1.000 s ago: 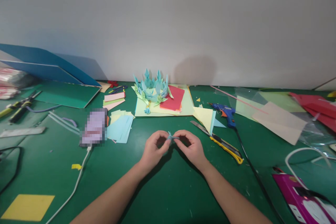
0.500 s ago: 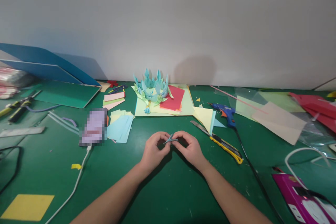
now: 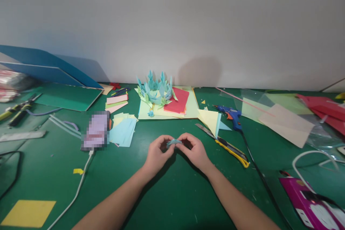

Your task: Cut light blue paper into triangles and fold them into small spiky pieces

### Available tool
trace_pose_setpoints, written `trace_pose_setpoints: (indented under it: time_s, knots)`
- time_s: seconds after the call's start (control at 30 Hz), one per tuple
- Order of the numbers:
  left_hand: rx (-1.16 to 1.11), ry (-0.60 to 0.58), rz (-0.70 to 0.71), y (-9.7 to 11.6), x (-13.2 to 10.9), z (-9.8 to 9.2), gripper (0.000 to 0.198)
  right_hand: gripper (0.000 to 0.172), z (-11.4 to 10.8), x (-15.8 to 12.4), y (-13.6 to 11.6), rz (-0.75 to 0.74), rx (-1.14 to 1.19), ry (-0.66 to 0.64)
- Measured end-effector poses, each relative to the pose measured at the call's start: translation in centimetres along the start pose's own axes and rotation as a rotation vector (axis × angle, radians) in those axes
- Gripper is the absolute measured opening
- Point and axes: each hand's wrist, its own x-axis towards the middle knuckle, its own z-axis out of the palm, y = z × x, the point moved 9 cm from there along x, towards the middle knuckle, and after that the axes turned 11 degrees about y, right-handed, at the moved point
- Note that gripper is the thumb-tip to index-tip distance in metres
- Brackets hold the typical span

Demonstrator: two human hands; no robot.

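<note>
A small folded blue paper piece [image 3: 174, 142] is pinched between both hands, low over the green table [image 3: 172, 194]. My left hand [image 3: 159, 153] grips its left end with thumb and fingers. On the right end, my right hand [image 3: 194, 152] has a similar pinch. Behind them stands a blue paper crown [image 3: 155, 91] with pale green leaves, resting on light paper sheets beside a red sheet [image 3: 178, 100]. Fingertips hide parts of the folded piece.
Right of my hands lie a yellow utility knife [image 3: 233, 152], folded yellow paper [image 3: 210, 120] and a blue glue gun [image 3: 233, 115] with its cable. To the left are blue paper sheets [image 3: 124, 131], a phone [image 3: 96, 130] and its white cord. A magenta power strip [image 3: 304, 201] sits front right.
The blue paper piece has changed from a spread, star-like shape to a flatter, more closed one between my fingers. Both hands stay in nearly the same place.
</note>
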Motion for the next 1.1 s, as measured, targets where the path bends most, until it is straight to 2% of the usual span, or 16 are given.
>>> trace_pose_setpoints:
  time_s: [0.33, 0.5, 0.63, 0.73, 0.9, 1.1]
  knots:
    - [-0.106, -0.005, -0.228, -1.4, 0.2, 0.1, 0.029, 0.031, 0.2, -0.1, 1.2, 0.107, 0.127, 0.021]
    - [-0.005, 0.01, -0.132, -0.9, 0.2, -0.1, 0.021, 0.026, 0.5, -0.2, 0.4, 0.075, 0.135, -0.032]
    - [0.149, -0.005, 0.002, -0.1, 0.0, 0.1, 0.011, 0.018, 0.0, -0.1, -0.5, -0.005, 0.105, -0.002]
    - [0.187, -0.015, 0.042, 0.1, -0.1, 0.2, 0.008, 0.016, -0.2, -0.1, -0.6, -0.01, 0.07, 0.005]
    - [0.191, -0.047, 0.009, 0.0, -0.2, 0.5, 0.012, 0.016, -0.3, -0.1, -0.6, 0.003, 0.048, 0.026]
    - [0.169, -0.09, -0.095, -0.7, -0.4, 0.8, 0.018, 0.018, -0.7, -0.3, -1.1, -0.068, -0.02, 0.081]
